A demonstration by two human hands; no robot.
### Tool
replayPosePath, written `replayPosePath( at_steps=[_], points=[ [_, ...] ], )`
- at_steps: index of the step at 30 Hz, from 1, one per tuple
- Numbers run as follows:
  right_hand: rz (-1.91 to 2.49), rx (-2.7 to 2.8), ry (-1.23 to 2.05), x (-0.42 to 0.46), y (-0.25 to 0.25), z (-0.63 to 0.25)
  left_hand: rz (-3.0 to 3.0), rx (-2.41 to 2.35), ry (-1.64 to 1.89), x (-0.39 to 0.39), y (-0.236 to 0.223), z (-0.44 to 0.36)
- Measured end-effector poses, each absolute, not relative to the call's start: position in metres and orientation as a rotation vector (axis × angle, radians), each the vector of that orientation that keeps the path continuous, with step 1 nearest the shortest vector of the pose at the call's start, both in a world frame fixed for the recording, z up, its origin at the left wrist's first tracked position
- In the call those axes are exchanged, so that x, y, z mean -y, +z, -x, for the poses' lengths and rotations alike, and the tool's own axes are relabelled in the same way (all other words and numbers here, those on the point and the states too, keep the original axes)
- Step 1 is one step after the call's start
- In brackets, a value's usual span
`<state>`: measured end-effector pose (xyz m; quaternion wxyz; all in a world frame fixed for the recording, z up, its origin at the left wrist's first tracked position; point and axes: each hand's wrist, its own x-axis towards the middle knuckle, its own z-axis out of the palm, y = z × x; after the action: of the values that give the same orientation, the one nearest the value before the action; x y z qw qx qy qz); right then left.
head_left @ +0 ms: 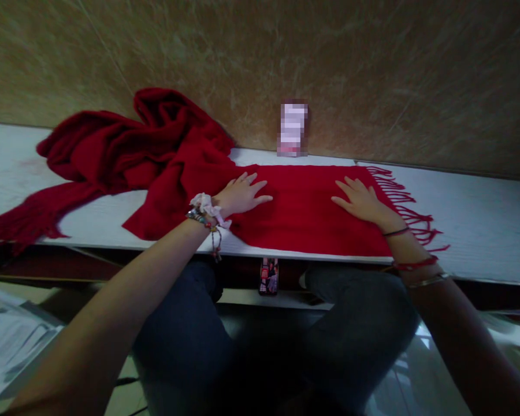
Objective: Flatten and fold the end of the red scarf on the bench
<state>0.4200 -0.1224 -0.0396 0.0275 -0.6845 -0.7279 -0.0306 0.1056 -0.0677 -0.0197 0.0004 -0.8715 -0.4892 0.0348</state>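
Red scarf (301, 216): flat centrally, fringed at 3 o'clock, crumpled at 10; left hand (239, 195) and right hand (364, 202) splayed atop, unclenched.

Left arm (125, 300) and right arm (463, 323) extended forward, palms down.
Left hand (241, 195): flat, fingers spread, directed forward and inward. Right hand (361, 202): likewise flat, fingers spread, directed inward. Hands set well apart.

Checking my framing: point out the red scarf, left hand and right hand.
Red scarf (301, 209), head view: its flat part.
Left hand (239, 195), head view: its back.
Right hand (364, 202), head view: its back.
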Motion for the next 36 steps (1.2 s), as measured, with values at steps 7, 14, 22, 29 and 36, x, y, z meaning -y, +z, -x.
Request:
replayPosePath(
  at_steps=[7,14,22,29,36],
  points=[
    [2.024,2.367,0.139,0.084,-0.045,-0.358,2.828,1.519,0.075,0.055,-0.05,-0.131],
    [2.147,2.327,0.166,0.079,-0.06,-0.406,2.91,1.567,0.192,0.047,-0.049,-0.128],
    [2.457,2.016,0.05,0.082,-0.052,-0.454,2.917,1.585,0.185,0.047,-0.05,-0.129],
    [1.917,2.359,0.088,0.061,-0.044,-0.346,2.881,1.6,0.189,0.048,-0.05,-0.129],
    [1.959,2.418,0.182,0.058,-0.056,-0.341,2.886,1.603,0.23,0.049,-0.049,-0.126]
  ],
)
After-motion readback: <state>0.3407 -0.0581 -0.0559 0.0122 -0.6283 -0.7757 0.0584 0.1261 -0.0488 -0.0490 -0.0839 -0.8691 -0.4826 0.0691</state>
